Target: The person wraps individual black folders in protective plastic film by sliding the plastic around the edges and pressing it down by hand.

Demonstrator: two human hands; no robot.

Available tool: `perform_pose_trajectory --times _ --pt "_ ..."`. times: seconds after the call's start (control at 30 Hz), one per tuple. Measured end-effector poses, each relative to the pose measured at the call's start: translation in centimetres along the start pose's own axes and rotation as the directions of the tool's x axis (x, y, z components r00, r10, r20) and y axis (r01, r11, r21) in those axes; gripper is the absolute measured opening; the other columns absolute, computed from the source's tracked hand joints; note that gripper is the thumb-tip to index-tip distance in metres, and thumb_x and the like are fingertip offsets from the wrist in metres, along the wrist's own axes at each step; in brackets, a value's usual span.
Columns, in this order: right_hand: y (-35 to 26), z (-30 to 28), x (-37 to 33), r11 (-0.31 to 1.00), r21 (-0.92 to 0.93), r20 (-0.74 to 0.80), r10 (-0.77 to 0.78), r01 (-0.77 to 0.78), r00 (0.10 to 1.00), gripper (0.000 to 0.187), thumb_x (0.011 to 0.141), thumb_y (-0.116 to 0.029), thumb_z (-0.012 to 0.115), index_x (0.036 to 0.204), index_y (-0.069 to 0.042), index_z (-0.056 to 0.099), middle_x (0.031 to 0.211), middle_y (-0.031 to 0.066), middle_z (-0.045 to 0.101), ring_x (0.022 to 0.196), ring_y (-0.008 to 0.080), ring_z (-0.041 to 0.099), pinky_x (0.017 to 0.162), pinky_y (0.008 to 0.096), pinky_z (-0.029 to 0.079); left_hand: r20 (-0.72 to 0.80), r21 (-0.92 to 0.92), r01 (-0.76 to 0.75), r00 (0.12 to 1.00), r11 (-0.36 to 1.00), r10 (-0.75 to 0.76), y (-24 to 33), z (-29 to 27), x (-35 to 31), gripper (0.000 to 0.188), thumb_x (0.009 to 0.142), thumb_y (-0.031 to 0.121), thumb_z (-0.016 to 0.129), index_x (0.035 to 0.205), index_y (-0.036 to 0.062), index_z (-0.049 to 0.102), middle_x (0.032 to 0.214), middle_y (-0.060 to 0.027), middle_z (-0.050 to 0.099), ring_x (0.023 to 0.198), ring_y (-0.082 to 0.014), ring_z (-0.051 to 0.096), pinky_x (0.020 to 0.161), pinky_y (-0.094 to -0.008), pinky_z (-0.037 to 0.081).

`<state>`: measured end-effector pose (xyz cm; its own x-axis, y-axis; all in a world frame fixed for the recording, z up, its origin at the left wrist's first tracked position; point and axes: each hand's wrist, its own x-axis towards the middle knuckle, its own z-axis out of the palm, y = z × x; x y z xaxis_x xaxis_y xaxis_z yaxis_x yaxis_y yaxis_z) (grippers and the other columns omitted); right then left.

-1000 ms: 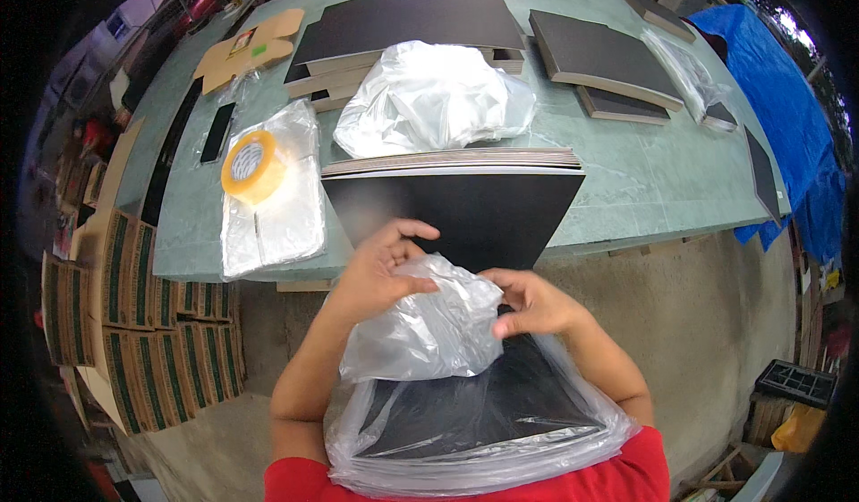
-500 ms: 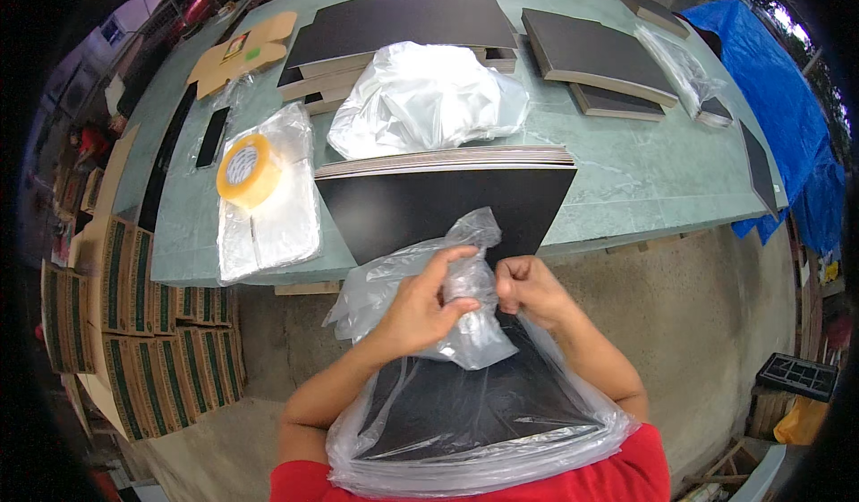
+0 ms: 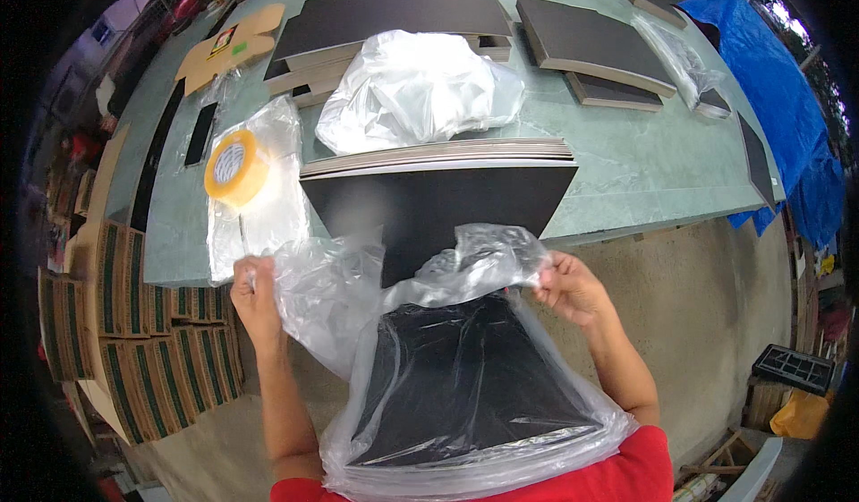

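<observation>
A clear plastic bag (image 3: pixel 331 305) holds a stack of black flat boards (image 3: pixel 465 386) and rests against my red-sleeved body. Its loose mouth is pulled out wide across the front of the table. At the left, my left hand (image 3: pixel 258 301) pinches one side of the mouth. My right hand (image 3: pixel 573 289) has the other side between thumb and fingers. Just beyond the bag, more black boards (image 3: pixel 456 193) stand on edge at the table's front, their pale layered edges facing up. Where these boards meet the bag is partly covered by plastic.
The green table (image 3: pixel 635 180) bears a crumpled white plastic bundle (image 3: pixel 425 90), stacked black boards (image 3: pixel 385 5), a roll of clear yellowish tape (image 3: pixel 234 169) on flat plastic bags (image 3: pixel 259 233), and a phone (image 3: pixel 200 133). Cartons (image 3: pixel 165 372) stand at the lower left. A blue tarp (image 3: pixel 778 99) hangs at right.
My hands have moved apart, the left one to the left and the right one to the right. The bunched plastic between them has been spread open.
</observation>
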<state>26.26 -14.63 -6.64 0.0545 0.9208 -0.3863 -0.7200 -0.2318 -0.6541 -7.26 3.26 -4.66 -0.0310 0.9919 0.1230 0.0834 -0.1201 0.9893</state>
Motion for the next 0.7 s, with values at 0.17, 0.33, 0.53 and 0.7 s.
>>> perform_pose_trajectory --times 0.17,0.33,0.53,0.7 --pt "0.4 5.8 1.3 0.975 -0.213 0.138 -0.038 0.067 0.99 0.011 0.073 -0.007 0.062 0.08 0.001 0.058 0.07 0.0057 0.058 0.063 0.0113 0.055 0.057 0.0227 0.045 0.392 -0.245 0.048 0.919 0.968 0.053 4.9 6.7 -3.6 0.003 0.071 -0.001 0.05 0.069 0.0014 0.05 0.068 -0.0055 0.054 0.06 -0.0098 0.049 0.058 -0.0245 0.041" --pt "1.2 8.0 1.8 0.985 -0.121 0.167 -0.099 0.121 0.981 0.018 0.075 -0.016 0.063 0.071 -0.002 0.054 0.065 0.0045 0.057 0.051 0.0094 0.052 0.048 0.0205 0.043 0.866 0.051 -0.065 0.5 0.997 -0.012 7.7 11.3 -5.1 0.016 0.072 0.016 0.063 0.066 0.003 0.055 0.059 -0.0029 0.053 0.052 -0.0064 0.047 0.049 -0.0227 0.038" --pt "-0.5 6.4 0.0 1.0 0.008 0.273 -0.029 0.028 0.962 0.027 0.07 -0.027 0.067 0.073 -0.002 0.056 0.068 0.0053 0.057 0.058 0.0114 0.054 0.053 0.0245 0.044 0.72 0.109 -0.032 0.692 0.994 -0.056 3.0 7.2 -2.4 0.015 0.075 0.016 0.061 0.068 0.0025 0.058 0.056 -0.0001 0.052 0.051 -0.0064 0.045 0.049 -0.0218 0.037" --pt "-0.3 6.6 0.4 0.975 -0.211 0.243 -0.016 0.069 0.97 0.021 0.074 -0.019 0.064 0.066 -0.003 0.053 0.063 0.0037 0.054 0.055 0.0099 0.05 0.05 0.0225 0.04 0.679 0.098 0.03 0.729 0.995 -0.089 5.6 5.9 -1.2 0.011 0.075 0.013 0.059 0.072 0.003 0.059 0.061 -0.0014 0.055 0.057 -0.0075 0.049 0.053 -0.0222 0.04"
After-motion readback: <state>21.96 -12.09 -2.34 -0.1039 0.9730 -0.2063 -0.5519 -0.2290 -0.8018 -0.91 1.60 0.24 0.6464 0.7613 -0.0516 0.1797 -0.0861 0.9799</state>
